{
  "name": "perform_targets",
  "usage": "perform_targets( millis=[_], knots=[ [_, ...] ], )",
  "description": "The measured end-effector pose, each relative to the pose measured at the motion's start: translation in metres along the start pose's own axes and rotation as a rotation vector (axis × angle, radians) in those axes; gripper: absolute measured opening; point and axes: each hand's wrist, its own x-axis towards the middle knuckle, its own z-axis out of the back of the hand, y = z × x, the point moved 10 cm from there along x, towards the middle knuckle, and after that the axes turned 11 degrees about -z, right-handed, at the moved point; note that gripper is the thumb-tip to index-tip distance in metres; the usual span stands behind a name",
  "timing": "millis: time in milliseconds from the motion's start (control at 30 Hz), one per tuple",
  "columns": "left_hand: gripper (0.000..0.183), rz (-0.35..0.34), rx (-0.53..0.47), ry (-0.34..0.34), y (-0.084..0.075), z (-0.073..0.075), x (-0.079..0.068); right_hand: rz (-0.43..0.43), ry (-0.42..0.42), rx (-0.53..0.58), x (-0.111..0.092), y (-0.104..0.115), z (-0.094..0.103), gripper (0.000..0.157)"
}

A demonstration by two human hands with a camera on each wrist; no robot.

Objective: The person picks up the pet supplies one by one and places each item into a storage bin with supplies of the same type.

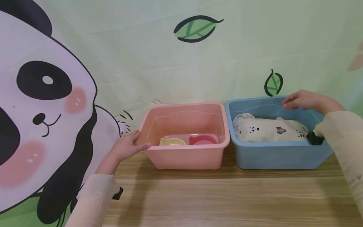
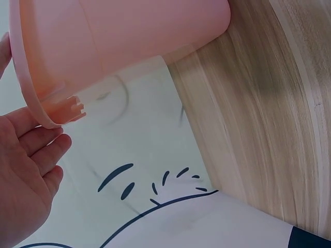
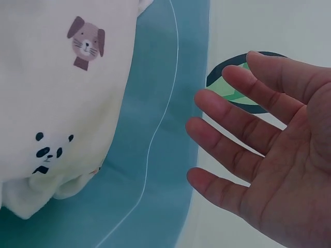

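Head view | left hand (image 1: 126, 147) flat against pink tub (image 1: 185, 157) | right hand (image 1: 304, 100) relaxed above blue tub (image 1: 278, 156)

- Bright, even, soft light throughout — no glare.
- The pink basin (image 1: 185, 138) and blue basin (image 1: 279, 151) cast soft shadows forward onto the wooden table (image 1: 227, 201).
- Head view bows slightly at the edges.
- Wrist views are soft — the right hand (image 3: 274, 150) is mildly blurred.

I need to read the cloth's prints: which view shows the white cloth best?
The right wrist view: the cloth fills it, dog and panda prints sharp. The head view shows the whole cloth in the blue tub, prints tiny. The left wrist view misses it.
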Motion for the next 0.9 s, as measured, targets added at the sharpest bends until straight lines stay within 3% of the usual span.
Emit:
perform_targets(
  millis=[467,900],
  knots=[
    [0.095,-0.021,0.005,-0.006,-0.001,0.000,0.002,0.020,0.004,0.027,-0.004,-0.011,-0.008,0.055],
    [0.096,-0.017,0.001,-0.002,0.000,-0.001,0.002,0.061,-0.057,0.025,-0.013,-0.005,-0.006,0.045]
  ],
)
